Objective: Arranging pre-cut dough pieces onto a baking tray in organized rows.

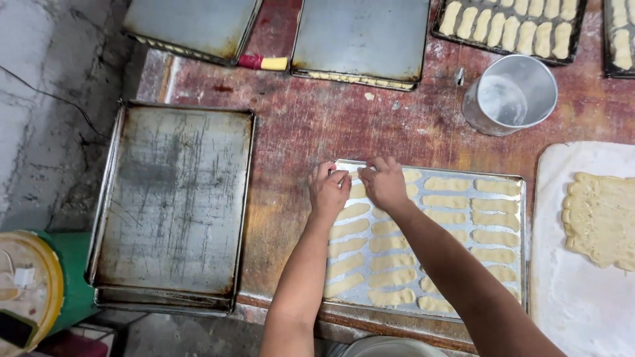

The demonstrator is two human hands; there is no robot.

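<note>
head view: both hands pinch a pale dough strip (pixel 352 173) at the far-left corner of the rectangular metal baking tray (pixel 522 218). left hand (pixel 329 192) and right hand (pixel 383 184) each hold a narrow grip on it.

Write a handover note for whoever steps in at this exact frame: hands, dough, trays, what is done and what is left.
Left hand and right hand: both at the far left corner of the dough tray, fingertips pinched on a dough piece there; the grip itself is partly hidden.
Dough tray: rows of shaped pieces cover nearly all of it.
Dough sheet: on the white cloth to the right, uncut part remaining.
Empty tray: left of the dough tray, bare.
Done: tray almost full; two more filled trays at the far right edge.
Left: settle the corner piece; the dough sheet is still unshaped.
</note>
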